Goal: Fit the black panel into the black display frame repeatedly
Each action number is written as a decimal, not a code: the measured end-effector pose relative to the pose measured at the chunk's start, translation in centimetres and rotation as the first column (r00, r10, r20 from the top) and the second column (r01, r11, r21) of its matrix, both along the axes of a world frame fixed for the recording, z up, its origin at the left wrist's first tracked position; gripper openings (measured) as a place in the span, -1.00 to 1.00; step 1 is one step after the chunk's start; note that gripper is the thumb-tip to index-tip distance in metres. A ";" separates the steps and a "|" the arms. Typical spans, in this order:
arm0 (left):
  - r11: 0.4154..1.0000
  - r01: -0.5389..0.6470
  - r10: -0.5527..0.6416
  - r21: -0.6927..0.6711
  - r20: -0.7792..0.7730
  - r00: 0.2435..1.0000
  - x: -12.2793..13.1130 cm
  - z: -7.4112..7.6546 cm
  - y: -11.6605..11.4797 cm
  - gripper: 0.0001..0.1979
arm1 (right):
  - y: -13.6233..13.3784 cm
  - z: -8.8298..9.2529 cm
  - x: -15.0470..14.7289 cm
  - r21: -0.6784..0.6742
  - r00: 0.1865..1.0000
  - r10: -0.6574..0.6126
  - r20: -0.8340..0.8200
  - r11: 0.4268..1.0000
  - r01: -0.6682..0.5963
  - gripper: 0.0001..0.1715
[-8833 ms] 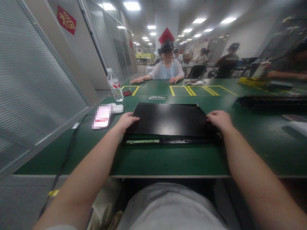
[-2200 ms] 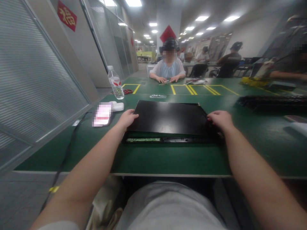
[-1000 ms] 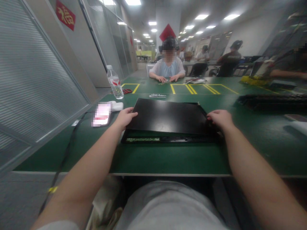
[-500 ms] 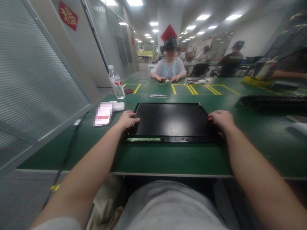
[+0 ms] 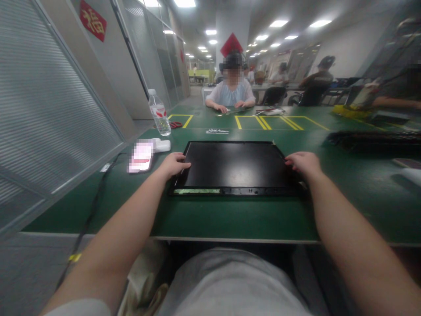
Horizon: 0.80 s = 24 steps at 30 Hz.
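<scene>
Carrying all items below: counter [image 5: 237, 221], qty 1, green, matte-ish top.

Frame [image 5: 266, 192], qty 1, black, flat on counter btwn both hands, directly in front of the person. Prob. stiff, w/ more wt. than the screen; take at outer L & R edges.

Screen [image 5: 230, 164], qty 1, black, glossy. Lies in frame, looks about level; frame's front bar left uncovered. Prob. light for size, thin, stiff but brittle; could crack if bent or pressed mid-face. Face prob. slippery, marks easily. Best hold: both short sides at once, fingertips at rim, palms clear of face.

L hand [image 5: 174, 165]: thumb over screen's L edge, fingers along outer side, i.e. grasping screen by the edge. R hand [image 5: 305, 163]: fingertips pinching frame's R edge; whether screen rim is in the pinch too, can't tell.

Bottle [image 5: 159, 116], clear plastic, red-marked label, far L.

Phone [image 5: 141, 158], lit, face up, L of frame.

Green strip [image 5: 196, 191], in L half of front bar; looks like circuit board, prob. delicate, no place for a thumb.

White case [image 5: 162, 145], just beside phone.

Scissors [image 5: 176, 125], red handles, nr bottle; blades not made out.
</scene>
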<state>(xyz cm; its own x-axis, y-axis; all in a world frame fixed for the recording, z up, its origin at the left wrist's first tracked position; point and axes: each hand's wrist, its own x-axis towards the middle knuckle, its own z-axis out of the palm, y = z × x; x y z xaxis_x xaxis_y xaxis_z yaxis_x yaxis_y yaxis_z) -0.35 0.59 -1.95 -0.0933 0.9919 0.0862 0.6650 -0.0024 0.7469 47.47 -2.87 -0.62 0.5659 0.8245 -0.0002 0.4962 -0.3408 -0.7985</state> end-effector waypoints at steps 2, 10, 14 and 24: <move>1.000 0.002 -0.002 -0.002 0.001 1.000 0.0 0.1 -0.1 -0.74 | 0.0 0.0 -0.1 0.002 1.000 0.002 -0.006 1.000 -0.002 -0.91; 1.000 0.015 -0.015 0.000 -0.018 1.000 -0.1 0.2 -0.2 -0.64 | -0.2 0.2 -0.3 0.011 1.000 -0.005 -0.009 1.000 0.005 -0.91; 1.000 0.024 -0.024 0.004 -0.032 0.999 -0.2 0.3 -0.2 -0.64 | -0.2 0.1 -0.2 0.014 1.000 -0.003 -0.005 1.000 0.003 -0.90; 0.999 0.040 -0.040 -0.010 -0.038 0.998 -0.3 0.5 -0.3 -0.66 | -0.2 -0.1 -0.1 0.004 1.000 -0.006 0.009 1.000 0.006 -0.92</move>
<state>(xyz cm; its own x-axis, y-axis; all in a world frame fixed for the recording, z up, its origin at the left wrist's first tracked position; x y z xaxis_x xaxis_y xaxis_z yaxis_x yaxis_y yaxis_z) -0.66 0.33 -1.46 -0.0503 0.9956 0.0795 0.6924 -0.0226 0.7211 47.42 -3.03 -0.67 0.5710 0.8209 0.0085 0.5013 -0.3405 -0.7955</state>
